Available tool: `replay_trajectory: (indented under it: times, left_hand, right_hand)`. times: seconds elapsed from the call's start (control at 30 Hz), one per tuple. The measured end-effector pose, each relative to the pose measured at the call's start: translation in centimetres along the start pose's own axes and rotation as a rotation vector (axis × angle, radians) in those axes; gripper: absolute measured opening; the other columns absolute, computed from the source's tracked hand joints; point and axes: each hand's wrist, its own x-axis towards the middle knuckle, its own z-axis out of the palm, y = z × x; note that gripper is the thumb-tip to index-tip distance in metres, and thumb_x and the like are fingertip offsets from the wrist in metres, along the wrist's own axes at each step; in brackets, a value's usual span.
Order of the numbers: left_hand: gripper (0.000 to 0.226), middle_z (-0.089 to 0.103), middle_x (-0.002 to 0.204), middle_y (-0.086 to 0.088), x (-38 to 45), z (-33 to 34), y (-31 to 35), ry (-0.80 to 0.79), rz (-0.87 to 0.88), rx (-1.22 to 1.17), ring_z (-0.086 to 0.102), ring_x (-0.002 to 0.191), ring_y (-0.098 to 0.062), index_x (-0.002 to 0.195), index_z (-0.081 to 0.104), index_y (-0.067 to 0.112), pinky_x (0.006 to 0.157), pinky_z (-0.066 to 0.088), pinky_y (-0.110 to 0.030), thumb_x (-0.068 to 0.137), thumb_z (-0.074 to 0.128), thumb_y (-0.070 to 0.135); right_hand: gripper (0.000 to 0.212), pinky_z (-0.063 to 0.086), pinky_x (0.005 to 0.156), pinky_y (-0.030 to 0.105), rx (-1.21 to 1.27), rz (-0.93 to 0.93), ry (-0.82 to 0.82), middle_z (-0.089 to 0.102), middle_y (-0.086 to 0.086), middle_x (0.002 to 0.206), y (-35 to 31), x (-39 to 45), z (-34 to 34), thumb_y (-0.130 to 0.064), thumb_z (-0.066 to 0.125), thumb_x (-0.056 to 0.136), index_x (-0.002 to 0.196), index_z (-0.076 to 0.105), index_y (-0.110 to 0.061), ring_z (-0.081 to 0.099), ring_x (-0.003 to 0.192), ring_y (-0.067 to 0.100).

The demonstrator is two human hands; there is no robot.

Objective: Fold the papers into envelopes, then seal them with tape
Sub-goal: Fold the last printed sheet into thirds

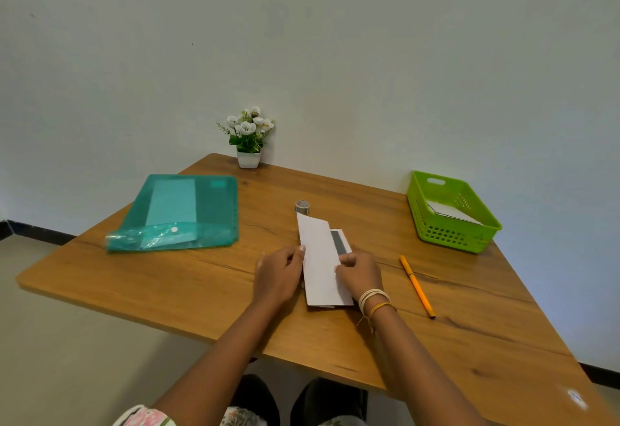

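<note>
Near the front edge of the desk (167, 294) lies the folded white paper (318, 268), long and narrow, and both hands work on it. The left hand (278, 274) holds its left edge, fingers curled and the thumb on top. The right hand (360, 274) pinches the right side, where a grey strip of tape (339, 242) lies along the folded flap.

I think the paper is very light and thin, easy to bend and to slide on the smooth wood. It is better to hold it by the edges and press it flat while the tape goes down, because a hard pull may crease or tear it.

To the right lies an orange pen (417, 286). Just behind the paper stands the small tape roll (303, 206). Further left is a teal plastic folder (188, 214) with sheets inside, and further right a green basket (432, 221) with white paper in it. At the wall stands a little flower pot (248, 158).
</note>
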Motion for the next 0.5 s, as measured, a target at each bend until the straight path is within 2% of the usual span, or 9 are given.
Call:
replay_trajectory:
  times: [0.03, 0.1, 0.17, 0.23, 0.33, 0.4, 0.5]
  left_hand:
    - [0.040, 0.060, 0.069, 0.012, 0.0, 0.0, 0.0, 0.024, -0.010, -0.043, 0.054, 0.071, -0.003, 0.077, 0.064, 0.025, 0.097, 0.043, -0.053, 0.100, 0.037, 0.043]
    - [0.040, 0.055, 0.062, 0.009, -0.1, -0.3, 0.0, 0.061, 0.003, -0.129, 0.052, 0.066, -0.010, 0.066, 0.057, 0.025, 0.083, 0.046, -0.050, 0.100, 0.040, 0.037]
    - [0.035, 0.060, 0.068, 0.007, -0.2, -0.6, 0.0, 0.055, 0.035, -0.195, 0.056, 0.070, -0.012, 0.072, 0.061, 0.026, 0.073, 0.047, -0.042, 0.100, 0.042, 0.033]
    - [0.024, 0.066, 0.082, 0.008, -0.2, -0.8, -0.1, 0.020, 0.080, -0.214, 0.061, 0.081, -0.009, 0.088, 0.067, 0.024, 0.072, 0.051, -0.035, 0.099, 0.046, 0.031]
    - [0.008, 0.061, 0.095, 0.010, 0.0, -0.7, 0.0, -0.011, 0.143, -0.135, 0.059, 0.091, -0.007, 0.095, 0.060, 0.027, 0.077, 0.053, -0.032, 0.094, 0.055, 0.033]
    - [0.014, 0.058, 0.100, 0.011, 0.0, -0.4, 0.1, -0.026, 0.160, -0.046, 0.057, 0.096, -0.006, 0.099, 0.055, 0.028, 0.082, 0.052, -0.033, 0.090, 0.060, 0.036]
    - [0.029, 0.055, 0.113, 0.009, -0.2, -0.1, 0.1, -0.024, 0.212, 0.075, 0.053, 0.103, -0.006, 0.112, 0.049, 0.027, 0.088, 0.050, -0.034, 0.088, 0.062, 0.037]
  right_hand:
    - [0.014, 0.051, 0.072, 0.030, -0.072, -0.049, -0.021, 0.072, 0.010, 0.092, -0.2, -0.1, 0.1, -0.011, 0.061, 0.081, 0.082, 0.074, -0.006, 0.062, 0.080, 0.023]
    - [0.023, 0.045, 0.064, 0.026, -0.165, -0.111, -0.101, 0.067, 0.004, 0.071, -0.7, -0.3, 0.2, -0.020, 0.058, 0.085, 0.067, 0.070, -0.011, 0.058, 0.069, 0.019]
    - [0.038, 0.038, 0.058, 0.028, -0.161, -0.148, -0.176, 0.056, 0.002, 0.060, -1.2, -0.5, 0.1, -0.030, 0.053, 0.091, 0.058, 0.059, -0.012, 0.050, 0.060, 0.018]
    - [0.047, 0.033, 0.058, 0.030, -0.031, -0.147, -0.241, 0.053, 0.001, 0.061, -1.8, -0.7, -0.4, -0.044, 0.047, 0.094, 0.058, 0.053, -0.016, 0.045, 0.058, 0.016]
    - [0.040, 0.038, 0.067, 0.028, 0.142, -0.128, -0.423, 0.062, -0.001, 0.083, -2.9, -0.9, -1.7, -0.058, 0.051, 0.087, 0.081, 0.067, -0.023, 0.053, 0.073, 0.011]
    - [0.039, 0.038, 0.069, 0.027, 0.045, -0.167, -0.551, 0.061, -0.002, 0.095, -3.2, -0.7, -2.6, -0.051, 0.061, 0.079, 0.101, 0.070, -0.020, 0.053, 0.083, 0.011]
    - [0.034, 0.042, 0.064, 0.026, -0.117, -0.160, -0.545, 0.060, -0.001, 0.089, -3.3, 0.0, -3.3, -0.018, 0.060, 0.081, 0.115, 0.065, -0.015, 0.054, 0.080, 0.014]
